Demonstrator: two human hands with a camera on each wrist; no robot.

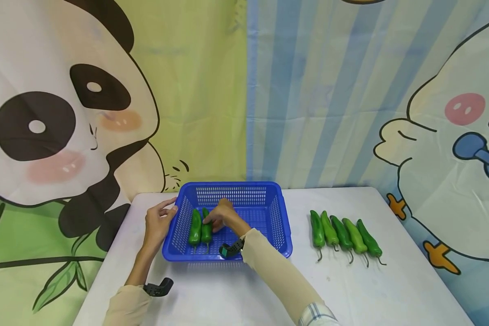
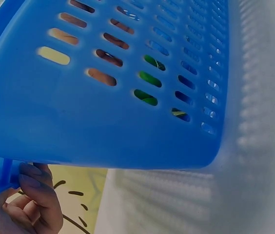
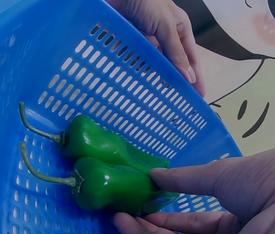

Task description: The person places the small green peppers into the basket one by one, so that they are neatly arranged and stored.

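A blue plastic basket (image 1: 232,184) with slotted walls stands on the white table. My left hand (image 1: 158,222) grips its left rim, and in the left wrist view the curled fingers (image 2: 42,192) show under the rim's corner. Inside the basket, my right hand (image 1: 225,215) pinches a green pepper (image 3: 110,187) between thumb and fingers. That pepper lies low over the basket floor, its stem toward the near side. Right beside it, nearer the left wall, lies another green pepper (image 1: 195,228), side by side with it.
Several green peppers (image 1: 342,233) lie in a row on the table (image 1: 309,290) right of the basket, stems toward me. A printed curtain (image 1: 212,90) with a panda and a white bird hangs close behind the table. Each wrist wears a black band (image 1: 159,287).
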